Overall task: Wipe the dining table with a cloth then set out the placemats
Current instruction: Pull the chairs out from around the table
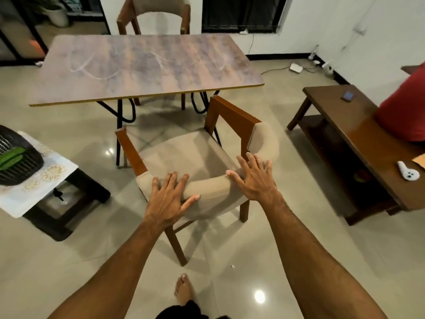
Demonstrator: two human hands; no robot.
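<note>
The dining table (147,65) stands ahead, its marbled top streaked with wipe marks and bare. A wooden chair with beige padding (197,153) sits pulled back from the table's near edge. My left hand (170,196) lies spread on the chair's padded backrest, thumb against its near face. My right hand (253,180) rests flat on the backrest's right part, fingers straight. A white patterned placemat (53,178) lies on a low stand at the left. No cloth is in view.
A dark woven basket (20,162) with something green sits on the placemat. A second chair (156,17) stands behind the table. A brown bench (358,134) at the right carries a white controller (407,172), a small dark device (346,96) and a red object (404,111).
</note>
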